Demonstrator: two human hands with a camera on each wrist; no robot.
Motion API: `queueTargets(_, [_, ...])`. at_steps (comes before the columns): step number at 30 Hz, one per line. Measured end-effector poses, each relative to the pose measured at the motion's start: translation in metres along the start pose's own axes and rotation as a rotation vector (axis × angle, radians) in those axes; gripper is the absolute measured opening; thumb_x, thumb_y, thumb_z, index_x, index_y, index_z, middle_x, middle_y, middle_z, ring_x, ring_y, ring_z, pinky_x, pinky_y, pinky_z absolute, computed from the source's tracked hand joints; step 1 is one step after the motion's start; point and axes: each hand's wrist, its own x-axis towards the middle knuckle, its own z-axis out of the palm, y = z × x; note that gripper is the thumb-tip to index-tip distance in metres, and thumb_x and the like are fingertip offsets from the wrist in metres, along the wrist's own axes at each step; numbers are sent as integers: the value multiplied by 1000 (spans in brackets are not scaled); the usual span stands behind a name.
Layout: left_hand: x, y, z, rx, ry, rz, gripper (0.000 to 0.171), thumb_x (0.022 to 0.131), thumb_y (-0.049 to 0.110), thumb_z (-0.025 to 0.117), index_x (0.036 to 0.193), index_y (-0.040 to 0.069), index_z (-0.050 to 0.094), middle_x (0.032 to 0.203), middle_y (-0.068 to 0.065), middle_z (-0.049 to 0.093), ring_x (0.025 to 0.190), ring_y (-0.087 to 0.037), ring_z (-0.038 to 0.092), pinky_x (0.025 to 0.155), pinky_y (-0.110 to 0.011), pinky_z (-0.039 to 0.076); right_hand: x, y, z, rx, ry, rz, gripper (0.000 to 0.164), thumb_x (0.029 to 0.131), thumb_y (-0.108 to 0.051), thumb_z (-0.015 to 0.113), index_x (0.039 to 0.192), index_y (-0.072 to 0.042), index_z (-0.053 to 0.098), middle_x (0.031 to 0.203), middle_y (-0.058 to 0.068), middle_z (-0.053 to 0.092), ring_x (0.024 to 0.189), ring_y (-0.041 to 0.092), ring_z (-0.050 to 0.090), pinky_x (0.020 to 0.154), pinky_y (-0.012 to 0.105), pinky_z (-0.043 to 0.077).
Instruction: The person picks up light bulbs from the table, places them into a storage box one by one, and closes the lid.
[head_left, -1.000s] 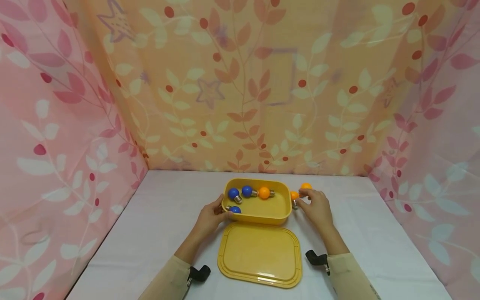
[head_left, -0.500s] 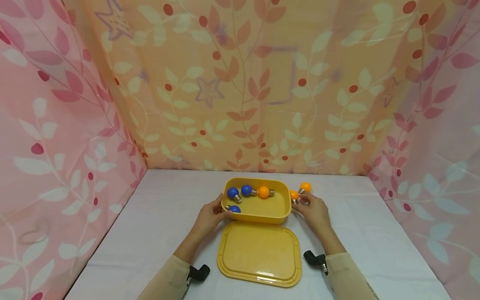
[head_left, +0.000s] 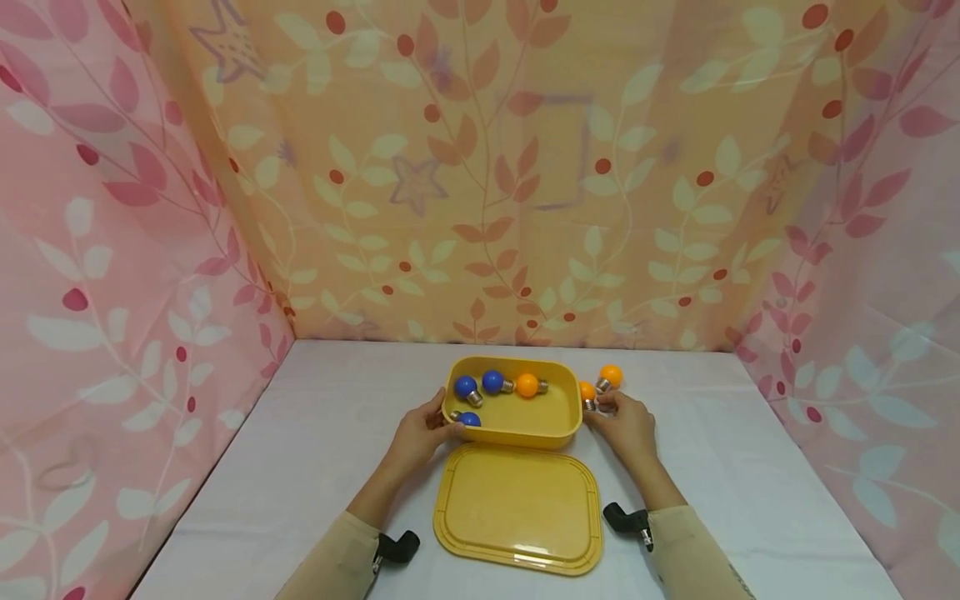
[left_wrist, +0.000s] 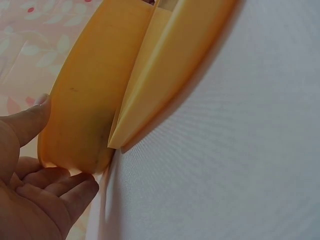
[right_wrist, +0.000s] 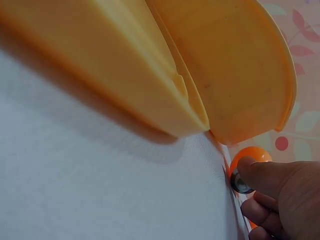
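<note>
A yellow plastic box (head_left: pixel 543 417) holds several small light bulbs: blue bulbs (head_left: pixel 492 382) at the left and one orange bulb (head_left: pixel 527 385) near the middle. My left hand (head_left: pixel 416 433) grips the box's left end, thumb at the front wall and fingers round the side. Just outside the right end, my right hand (head_left: pixel 628 427) has its thumb and fingers at the metal base of an orange light bulb (right_wrist: pixel 252 154), pinching it. A second loose orange bulb (head_left: pixel 611 375) lies on the cloth right behind those fingers.
The yellow lid (head_left: pixel 517 508) lies flat on the white cloth (head_left: pixel 315 467) in front of the box. A floral curtain (head_left: pixel 480 208) stands behind the table, with pink floral ones on both sides.
My right hand has moved slightly toward me and inward, from the farther orange bulb down to the base of the nearer one. My left hand and the box have stayed put.
</note>
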Motion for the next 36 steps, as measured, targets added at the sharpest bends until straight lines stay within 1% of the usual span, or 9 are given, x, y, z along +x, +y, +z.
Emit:
queueTargets(4, [-1, -2, 1, 15, 9, 2, 84, 91, 22, 80, 160, 12, 33, 161, -12, 41, 137, -28, 54, 103, -34, 53, 0, 2, 2, 7, 13, -11, 38, 83, -36, 85, 108, -9, 75, 100, 7, 78, 98, 33, 68, 92, 55, 40])
queueTargets(10, [0, -4, 2, 1, 0, 18, 84, 92, 23, 79, 160, 10, 32, 161, -14, 40, 138, -29, 53, 104, -35, 53, 1, 3, 2, 10, 31, -14, 34, 85, -28, 83, 112, -8, 76, 98, 7, 79, 98, 31, 70, 93, 55, 42])
queueTargets(12, [0, -5, 2, -2, -2, 25, 84, 92, 24, 79, 160, 10, 31, 162, -14, 39, 139, -29, 52, 104, -35, 53, 1, 2, 2, 9, 33, -9, 35, 85, -29, 83, 112, -8, 76, 99, 7, 79, 98, 32, 70, 93, 55, 42])
queueTargets(18, [0, -4, 2, -4, -2, 23, 85, 92, 24, 79, 160, 10, 31, 163, -13, 38, 140, -29, 51, 104, -34, 52, 2, 1, 3, -18, 31, 10, 42, 85, -40, 83, 111, -8, 75, 102, 9, 78, 102, 35, 68, 91, 56, 40])
queueTargets(27, [0, -3, 1, 1, 5, 15, 85, 92, 25, 79, 161, 11, 31, 162, -12, 39, 139, -28, 52, 104, -32, 53, 3, -1, 3, -19, 34, 16, 38, 87, -33, 81, 115, -8, 76, 102, 9, 78, 100, 34, 68, 91, 55, 40])
queueTargets(30, [0, -3, 1, -3, 2, 24, 85, 92, 24, 79, 161, 10, 31, 162, -13, 38, 139, -29, 52, 103, -32, 53, 2, -2, 1, -8, 33, 16, 36, 87, -32, 81, 113, -8, 76, 100, 8, 77, 96, 31, 68, 87, 52, 44])
queueTargets(34, [0, -3, 1, 8, 9, 19, 84, 92, 24, 79, 160, 10, 32, 162, -12, 39, 139, -29, 52, 104, -34, 53, 2, -3, -2, 33, 27, 35, 34, 86, -31, 81, 110, -8, 76, 98, 8, 76, 89, 26, 68, 79, 42, 51])
queueTargets(36, [-1, -2, 1, 15, 13, 11, 84, 92, 24, 79, 160, 11, 32, 162, -11, 39, 139, -28, 53, 105, -34, 52, 1, -3, -3, 60, 23, 45, 34, 87, -31, 81, 110, -8, 76, 98, 7, 76, 88, 24, 68, 76, 37, 54])
